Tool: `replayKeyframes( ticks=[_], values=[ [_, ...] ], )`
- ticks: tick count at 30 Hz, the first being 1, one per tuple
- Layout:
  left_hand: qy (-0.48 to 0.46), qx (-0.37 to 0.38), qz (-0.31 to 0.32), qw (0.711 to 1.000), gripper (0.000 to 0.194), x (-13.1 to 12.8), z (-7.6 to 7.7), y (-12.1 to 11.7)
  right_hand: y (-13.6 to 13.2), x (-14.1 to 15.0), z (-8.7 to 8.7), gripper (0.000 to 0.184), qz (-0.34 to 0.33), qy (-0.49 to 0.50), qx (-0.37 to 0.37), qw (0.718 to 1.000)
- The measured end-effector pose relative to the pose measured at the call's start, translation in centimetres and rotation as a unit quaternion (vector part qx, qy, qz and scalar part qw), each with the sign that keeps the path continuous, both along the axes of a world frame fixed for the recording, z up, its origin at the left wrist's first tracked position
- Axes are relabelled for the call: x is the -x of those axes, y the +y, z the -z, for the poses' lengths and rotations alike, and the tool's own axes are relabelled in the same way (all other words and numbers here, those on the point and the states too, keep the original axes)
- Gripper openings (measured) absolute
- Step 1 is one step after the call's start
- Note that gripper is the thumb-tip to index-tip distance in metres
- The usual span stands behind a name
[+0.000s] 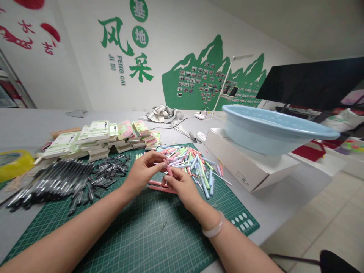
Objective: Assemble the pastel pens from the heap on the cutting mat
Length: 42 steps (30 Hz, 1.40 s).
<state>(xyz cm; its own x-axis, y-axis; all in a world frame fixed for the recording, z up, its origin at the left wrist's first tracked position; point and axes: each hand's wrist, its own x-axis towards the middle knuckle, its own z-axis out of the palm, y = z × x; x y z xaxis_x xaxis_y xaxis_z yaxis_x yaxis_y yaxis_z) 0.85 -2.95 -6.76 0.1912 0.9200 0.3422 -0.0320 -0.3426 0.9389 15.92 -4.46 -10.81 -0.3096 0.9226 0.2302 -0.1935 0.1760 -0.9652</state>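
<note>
A short pink pen piece is pinched between the fingertips of my two hands; whether it is a cap or a barrel I cannot tell. My left hand closes on its upper end, thumb against forefinger. My right hand grips the lower end, its other fingers curled. Just below them, pink pen barrels lie on the green cutting mat, partly hidden by the right hand. Behind the hands spreads a heap of pastel pen parts in pink, blue, green and purple.
Clear black-tipped pens and loose black pen caps lie left. Small boxes are stacked behind them, near yellow tape. At right, a blue basin rests on a white carton. Grey cloths lie farther back.
</note>
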Motion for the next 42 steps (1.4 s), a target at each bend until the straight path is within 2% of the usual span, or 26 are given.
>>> replayKeyframes(
  ticks=[5, 8, 14, 19, 23, 42],
  values=[
    [0.014, -0.01, 0.002, 1.0, 0.017, 0.1, 0.3, 0.3, -0.1, -0.1, -0.4, 0.022, -0.062, 0.11, 0.075, 0.989],
    [0.011, -0.011, 0.003, 1.0, 0.016, 0.3, 0.6, 0.5, -0.1, -0.3, -0.5, 0.019, -0.057, 0.134, 0.087, 0.985],
    [-0.063, 0.031, -0.002, 0.998, 0.013, 0.0, 1.9, 0.7, 0.0, -0.5, -0.5, 0.017, -0.011, 0.098, 0.049, 0.994],
    [-0.121, 0.086, -0.013, 0.989, 0.015, -0.5, 2.6, 0.6, 0.1, -0.8, -0.7, 0.017, -0.031, 0.111, 0.089, 0.989],
    [-0.15, 0.122, 0.009, 0.981, 0.015, -0.6, 2.6, 0.7, 0.1, -0.9, -0.8, 0.017, -0.029, 0.115, 0.096, 0.988],
    [-0.112, 0.122, 0.008, 0.986, 0.016, -0.3, 2.6, 0.6, 0.3, -0.9, -0.5, 0.019, 0.011, 0.063, 0.056, 0.996]
  ],
)
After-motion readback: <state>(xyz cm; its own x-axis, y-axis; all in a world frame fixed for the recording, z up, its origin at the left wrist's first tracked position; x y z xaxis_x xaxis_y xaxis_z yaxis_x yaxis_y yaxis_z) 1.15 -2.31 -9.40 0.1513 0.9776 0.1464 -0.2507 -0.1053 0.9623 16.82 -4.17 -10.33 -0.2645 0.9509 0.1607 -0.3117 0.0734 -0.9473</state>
